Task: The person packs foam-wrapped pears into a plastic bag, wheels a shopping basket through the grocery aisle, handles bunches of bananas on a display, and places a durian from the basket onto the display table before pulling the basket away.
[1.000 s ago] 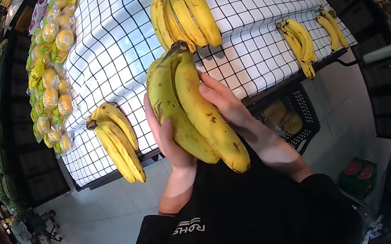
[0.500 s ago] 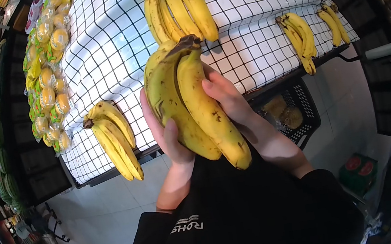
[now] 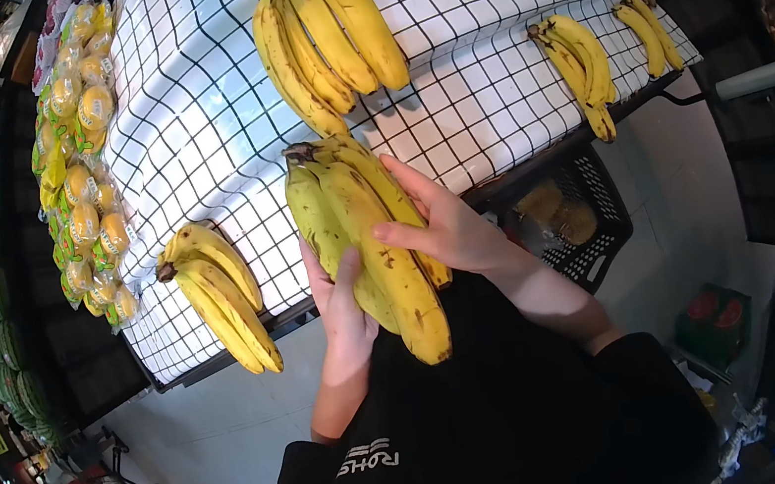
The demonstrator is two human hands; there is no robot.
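Observation:
A bunch of green-yellow bananas (image 3: pixel 369 240) is held between both hands, its dark stem pointing up and to the left. My left hand (image 3: pixel 341 299) grips the greener left side, thumb across the front. On the right side my right hand (image 3: pixel 440 224) holds the bunch, its thumb on the middle banana and its fingers partly hidden behind. Just above, a larger yellow bunch (image 3: pixel 327 36) lies on the checkered cloth (image 3: pixel 475 89). Another bunch (image 3: pixel 217 297) rests at the table's front edge on the left.
Two smaller bunches (image 3: pixel 581 63) (image 3: pixel 649 33) lie at the right of the table. Wrapped yellow fruit (image 3: pixel 82 177) lines the left side. Below the right edge stands a black basket (image 3: pixel 602 200) with items inside. A grey handle (image 3: pixel 764 77) juts out at the right.
Both hands have lowered the held bunch and turned it, so a further banana shows on its right side. My right thumb has moved onto the front of the bunch. The view has shifted slightly.

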